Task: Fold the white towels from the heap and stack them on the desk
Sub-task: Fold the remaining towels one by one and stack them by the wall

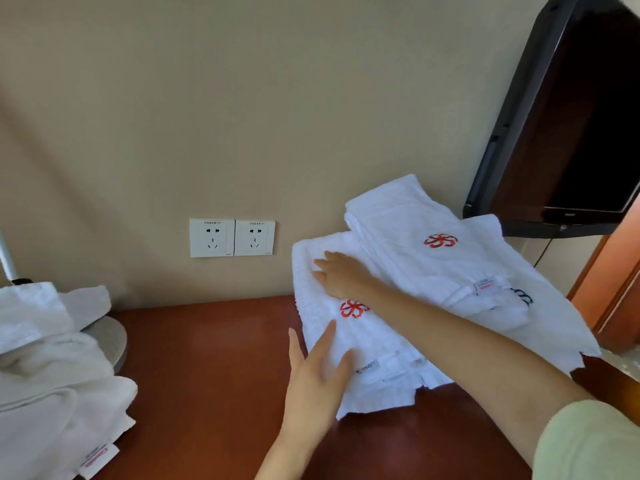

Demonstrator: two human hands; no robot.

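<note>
A folded white towel (377, 344) with a red flower logo lies on the reddish-brown desk (214, 368), right of centre. My right hand (341, 273) presses flat on its far part with straight fingers. My left hand (320, 372) rests open on its near left edge. Behind it to the right sits a stack of folded white towels (450, 258), the top one showing the same red logo. A heap of unfolded white towels (52, 372) fills the left edge of the desk.
A lamp's round metal base (110, 337) and pole (7, 258) stand by the heap. Two wall sockets (232, 237) sit above the desk. A dark flat screen (571, 133) hangs at the upper right, over the stack. A wooden frame (609, 289) is at far right.
</note>
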